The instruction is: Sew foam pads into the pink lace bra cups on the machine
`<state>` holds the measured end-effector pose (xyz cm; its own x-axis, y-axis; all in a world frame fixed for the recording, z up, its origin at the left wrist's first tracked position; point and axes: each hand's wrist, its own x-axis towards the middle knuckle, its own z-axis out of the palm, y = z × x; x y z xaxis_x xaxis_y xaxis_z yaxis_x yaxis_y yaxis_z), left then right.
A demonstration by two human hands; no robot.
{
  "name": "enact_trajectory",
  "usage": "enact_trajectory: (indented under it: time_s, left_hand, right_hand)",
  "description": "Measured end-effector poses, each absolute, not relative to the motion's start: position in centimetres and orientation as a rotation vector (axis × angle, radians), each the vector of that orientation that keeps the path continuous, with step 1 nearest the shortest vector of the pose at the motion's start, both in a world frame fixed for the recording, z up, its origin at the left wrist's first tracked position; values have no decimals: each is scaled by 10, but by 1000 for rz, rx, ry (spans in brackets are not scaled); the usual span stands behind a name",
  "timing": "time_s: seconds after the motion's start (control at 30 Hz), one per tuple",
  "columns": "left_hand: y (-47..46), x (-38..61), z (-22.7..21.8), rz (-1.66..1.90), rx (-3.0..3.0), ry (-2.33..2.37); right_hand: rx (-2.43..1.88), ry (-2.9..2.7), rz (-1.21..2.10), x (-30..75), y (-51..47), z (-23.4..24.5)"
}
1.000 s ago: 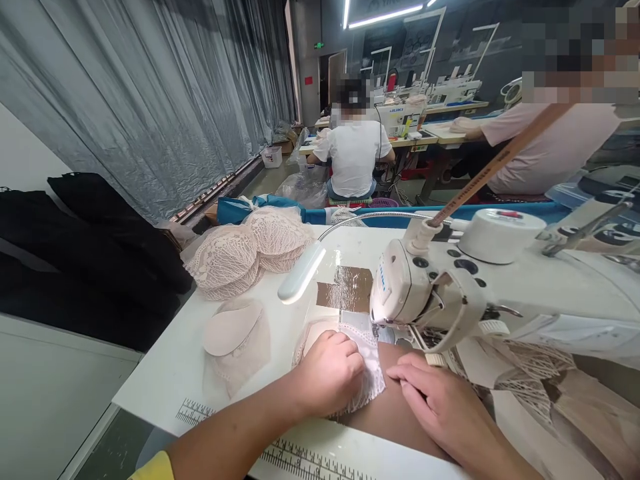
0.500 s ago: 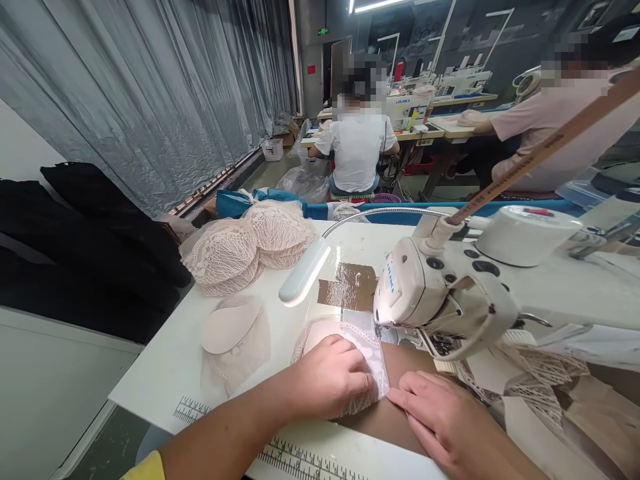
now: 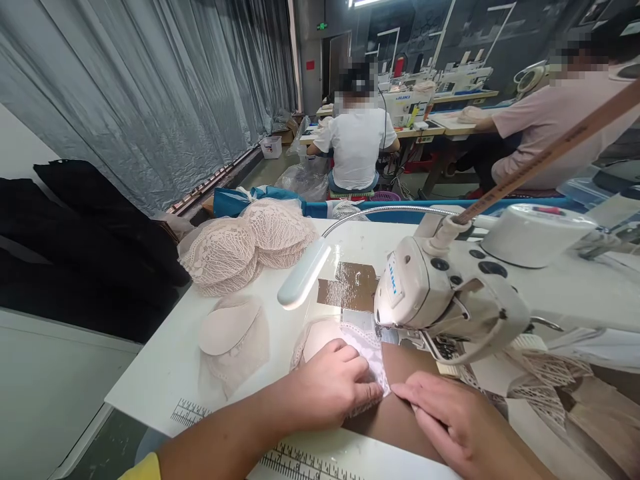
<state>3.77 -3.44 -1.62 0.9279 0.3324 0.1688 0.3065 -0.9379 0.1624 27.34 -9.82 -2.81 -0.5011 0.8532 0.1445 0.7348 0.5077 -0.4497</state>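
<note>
A pale lace bra cup (image 3: 313, 341) lies on the table, its straight edge running up to the needle area of the white sewing machine (image 3: 407, 283). My left hand (image 3: 340, 383) rests over the cup with curled fingers, thumb and forefinger gripping the lace near its lower right edge. At that same edge, the closed fingertips of my right hand (image 3: 445, 407) hold the lace corner; its thumb is mostly hidden. Brown material (image 3: 407, 363) covers the machine bed beneath both hands.
Stacked lace cups (image 3: 220, 257) stand at the back left, with a sheer cup piece (image 3: 233, 327) nearer. A lamp (image 3: 303, 273) on a bendy neck hangs over the table. Lace pieces (image 3: 545, 387) lie at right. Two people sit at machines beyond.
My left hand has shifted slightly right and down along the lace, its thumb now nearer the edge. The right hand stays at the corner. The camera view has moved a little.
</note>
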Motion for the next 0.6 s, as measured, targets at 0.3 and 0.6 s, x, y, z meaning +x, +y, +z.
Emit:
enact_trajectory:
  time_s: [0.3,0.6]
  left_hand:
    - [-31,38,-17,295,2923,455]
    - [-35,44,-16,188,2949,525]
  right_hand:
    - [-1337,-2494,288,263,-103,-31]
    - [-1297,-2436,233,261,-102,-33]
